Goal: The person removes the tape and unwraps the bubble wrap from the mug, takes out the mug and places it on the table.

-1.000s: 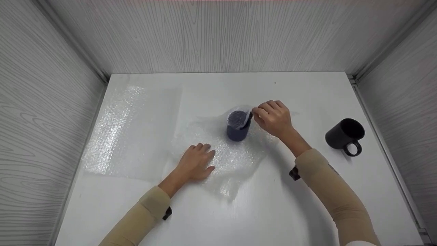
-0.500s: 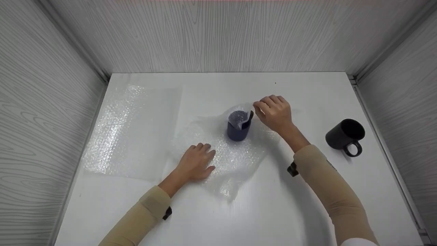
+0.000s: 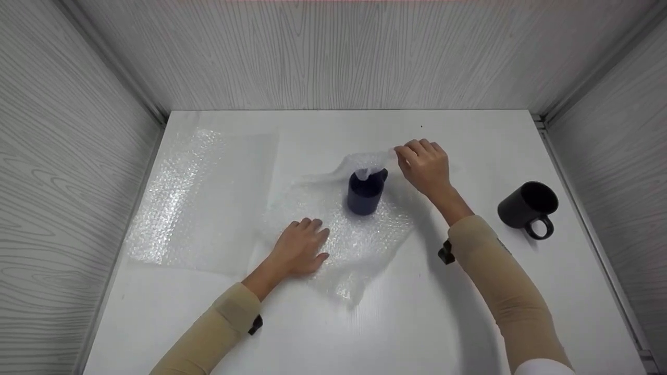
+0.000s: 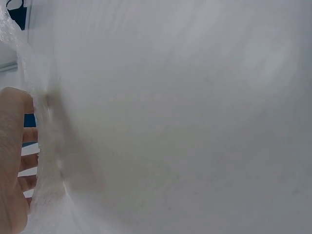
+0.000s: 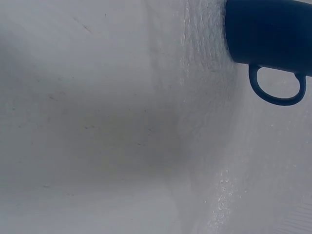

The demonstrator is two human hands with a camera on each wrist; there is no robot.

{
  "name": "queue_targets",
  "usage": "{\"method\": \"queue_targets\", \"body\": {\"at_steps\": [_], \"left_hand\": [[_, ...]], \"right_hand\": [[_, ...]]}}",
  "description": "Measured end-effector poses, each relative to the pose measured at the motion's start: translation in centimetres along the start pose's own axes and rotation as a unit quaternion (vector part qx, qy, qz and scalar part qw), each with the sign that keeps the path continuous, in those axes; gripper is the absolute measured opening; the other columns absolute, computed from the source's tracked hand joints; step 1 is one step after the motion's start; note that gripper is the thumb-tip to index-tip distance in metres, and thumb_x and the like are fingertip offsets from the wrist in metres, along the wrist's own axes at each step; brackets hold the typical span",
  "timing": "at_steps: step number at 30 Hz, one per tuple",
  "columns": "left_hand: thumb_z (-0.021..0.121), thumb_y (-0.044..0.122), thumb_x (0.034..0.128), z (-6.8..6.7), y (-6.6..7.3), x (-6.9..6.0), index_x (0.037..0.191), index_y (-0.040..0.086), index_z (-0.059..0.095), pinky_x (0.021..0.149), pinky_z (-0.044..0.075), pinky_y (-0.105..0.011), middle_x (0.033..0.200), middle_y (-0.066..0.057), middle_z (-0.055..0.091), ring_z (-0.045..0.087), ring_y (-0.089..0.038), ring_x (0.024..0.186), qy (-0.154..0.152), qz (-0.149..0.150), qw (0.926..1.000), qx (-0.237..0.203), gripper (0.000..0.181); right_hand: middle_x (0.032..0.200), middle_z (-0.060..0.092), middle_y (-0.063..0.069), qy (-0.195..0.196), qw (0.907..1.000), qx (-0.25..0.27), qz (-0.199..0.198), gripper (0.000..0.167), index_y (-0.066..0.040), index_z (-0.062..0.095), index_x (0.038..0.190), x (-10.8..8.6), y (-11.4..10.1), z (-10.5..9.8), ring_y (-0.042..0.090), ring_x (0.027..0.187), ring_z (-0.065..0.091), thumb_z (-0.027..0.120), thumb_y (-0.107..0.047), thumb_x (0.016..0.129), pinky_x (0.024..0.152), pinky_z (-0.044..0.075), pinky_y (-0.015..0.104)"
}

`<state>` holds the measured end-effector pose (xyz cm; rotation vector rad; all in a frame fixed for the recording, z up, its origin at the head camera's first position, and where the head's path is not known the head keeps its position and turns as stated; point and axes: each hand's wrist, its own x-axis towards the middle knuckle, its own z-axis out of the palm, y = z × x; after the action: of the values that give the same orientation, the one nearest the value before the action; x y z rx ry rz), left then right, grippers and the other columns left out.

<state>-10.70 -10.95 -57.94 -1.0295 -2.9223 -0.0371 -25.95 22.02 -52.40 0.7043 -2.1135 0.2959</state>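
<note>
A dark blue mug (image 3: 363,200) stands upright on a spread sheet of bubble wrap (image 3: 354,245) near the middle of the table. Behind and right of the mug, my right hand (image 3: 424,164) pinches a raised corner of that sheet, and a flap of it droops at the mug's far rim. With fingers spread, my left hand (image 3: 298,247) rests flat on the sheet's left part. In the right wrist view the blue mug (image 5: 268,34) shows its handle, but the right hand is out of that view. The left wrist view catches the left hand (image 4: 14,161) at its edge.
At the right a black mug (image 3: 526,205) lies tilted on its side, handle toward the front. Another flat sheet of bubble wrap (image 3: 208,203) covers the table's left part. Pale wood-grained walls (image 3: 333,57) enclose the back and both sides.
My right hand has moved up and back, drawing the bubble wrap corner away from the mug's top. The mug's opening is now uncovered. The left hand stays in place.
</note>
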Motion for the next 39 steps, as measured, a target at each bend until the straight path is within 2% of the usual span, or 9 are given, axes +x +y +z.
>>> {"method": "queue_targets", "body": {"at_steps": [7,16,22,26,30,39], "left_hand": [[0.068,0.049,0.0961,-0.2,0.1,-0.1,0.133,0.013,0.066,0.092,0.059,-0.046,0.136,-0.012,0.065,0.065,-0.032,0.117,0.005,0.001,1.0,0.0,0.052],[0.068,0.049,0.0961,-0.1,0.0,-0.1,0.133,0.014,0.067,0.092,0.059,-0.046,0.136,-0.012,0.066,0.065,-0.032,0.117,0.006,-0.002,1.0,-0.003,0.051],[0.069,0.048,0.096,-0.1,0.0,0.1,0.133,0.013,0.066,0.093,0.059,-0.047,0.136,-0.013,0.065,0.065,-0.033,0.118,0.0,-0.002,1.0,-0.007,0.051],[0.068,0.049,0.0968,-0.1,0.0,0.1,0.136,0.013,0.065,0.095,0.058,-0.048,0.138,-0.013,0.064,0.064,-0.033,0.12,-0.016,-0.008,0.9998,-0.006,0.053],[0.067,0.048,0.0971,-0.2,0.1,0.2,0.137,0.013,0.065,0.097,0.058,-0.049,0.139,-0.013,0.064,0.064,-0.034,0.122,-0.028,-0.014,0.9995,-0.01,0.053],[0.068,0.046,0.0964,-0.5,0.4,0.2,0.134,0.012,0.065,0.096,0.058,-0.049,0.136,-0.014,0.064,0.064,-0.035,0.12,-0.035,-0.022,0.9989,-0.021,0.051]], "right_hand": [[0.088,0.078,0.008,-0.05,0.9984,-0.024,0.009,0.008,-0.01,0.079,0.098,-0.1,0.7,0.6,0.029,0.078,0.073,0.071,-0.008,0.097,0.066,0.061,0.043],[0.095,0.078,0.01,-0.105,0.9941,-0.025,0.012,0.012,-0.009,0.079,0.107,0.1,0.8,1.2,0.032,0.085,0.073,0.07,-0.008,0.098,0.071,0.061,0.046],[0.102,0.077,0.011,-0.144,0.9886,-0.025,0.037,0.017,-0.01,0.078,0.113,0.3,0.8,1.8,0.033,0.091,0.072,0.073,-0.011,0.097,0.075,0.061,0.047],[0.108,0.077,0.011,-0.182,0.9812,-0.03,0.057,0.022,-0.011,0.077,0.118,0.5,0.7,2.0,0.034,0.098,0.072,0.074,-0.014,0.096,0.08,0.061,0.048],[0.116,0.075,0.013,-0.231,0.9696,-0.031,0.074,0.028,-0.011,0.074,0.126,0.7,0.7,2.2,0.036,0.107,0.071,0.072,-0.018,0.098,0.089,0.06,0.05],[0.128,0.072,0.013,-0.306,0.9453,-0.022,0.112,0.035,-0.012,0.068,0.136,0.7,1.1,2.8,0.036,0.121,0.067,0.066,-0.024,0.103,0.107,0.055,0.052]]}}
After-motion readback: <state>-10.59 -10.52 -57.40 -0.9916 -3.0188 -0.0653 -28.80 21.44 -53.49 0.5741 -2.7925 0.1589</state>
